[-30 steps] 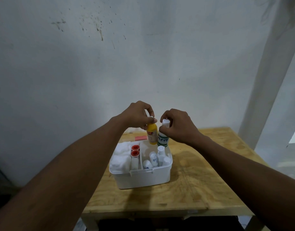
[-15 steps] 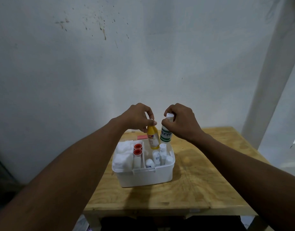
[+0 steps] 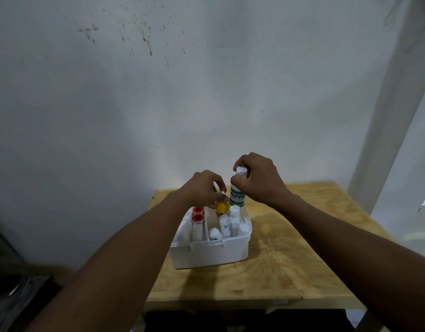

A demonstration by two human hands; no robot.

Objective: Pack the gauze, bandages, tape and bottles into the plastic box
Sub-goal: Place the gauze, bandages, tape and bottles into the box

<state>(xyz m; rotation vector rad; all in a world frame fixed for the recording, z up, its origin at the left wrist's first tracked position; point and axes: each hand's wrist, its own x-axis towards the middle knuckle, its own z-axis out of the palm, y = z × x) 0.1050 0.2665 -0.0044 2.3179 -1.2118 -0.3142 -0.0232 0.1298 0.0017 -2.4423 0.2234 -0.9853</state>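
Most of the packing looks done, judging by how full the white rectangular plastic box (image 3: 210,254) already is. It sits on the pale wooden surface (image 3: 302,255) just below and nearer than both hands. Inside, nearest the person, several small white bottles (image 3: 224,227) stand upright in the compartment below the right hand, and two white tubes with red caps (image 3: 197,218) stand in a narrow slot beneath the left hand. Soft white gauze or bandage rolls (image 3: 182,230) fill the side under the left forearm, partly hidden by it; I cannot pick out tape.

Above the far part of the box, the left hand (image 3: 202,190) pinches the top of a small yellow bottle (image 3: 222,207), whose base is already down among the other bottles. Just beside it, the right hand (image 3: 257,179) is closed around the white cap of a taller white bottle with a green label (image 3: 237,196), held upright with its base at about rim height.

What remains, as I judge it, is seating these two bottles; no loose item shows on the surface around the hands.
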